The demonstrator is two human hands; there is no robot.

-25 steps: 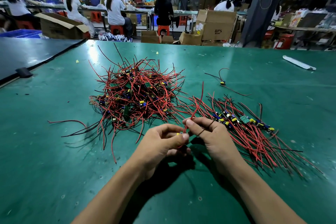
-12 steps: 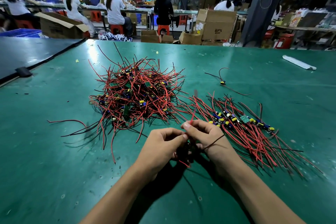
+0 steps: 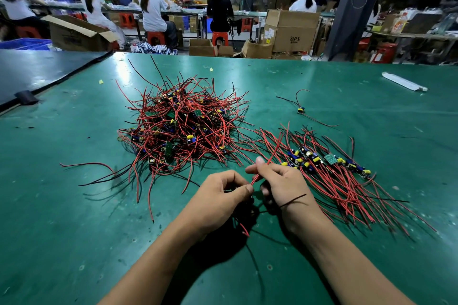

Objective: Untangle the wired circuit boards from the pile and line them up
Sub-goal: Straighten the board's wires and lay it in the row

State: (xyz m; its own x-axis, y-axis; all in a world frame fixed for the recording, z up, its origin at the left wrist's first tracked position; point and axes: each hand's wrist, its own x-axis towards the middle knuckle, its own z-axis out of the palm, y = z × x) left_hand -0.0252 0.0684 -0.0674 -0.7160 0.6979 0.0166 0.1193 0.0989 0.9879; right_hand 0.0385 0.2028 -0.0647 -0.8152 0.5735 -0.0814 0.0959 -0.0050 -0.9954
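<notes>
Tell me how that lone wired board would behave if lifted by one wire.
Lone board looks small, probably light. Its thin wires curve loosely, so it would likely dangle. Clear of the pile, it probably won't snag.

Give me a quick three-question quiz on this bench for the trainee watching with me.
1. True or false: the tangled pile lies left of the lined-up row.
2. What does the right hand pinch? A) a red wire B) a screwdriver C) a roll of tape
3. Fill in: beyond the row, ___ stray board lies alone on the green table.
Key: 1 true; 2 A; 3 one.
</notes>
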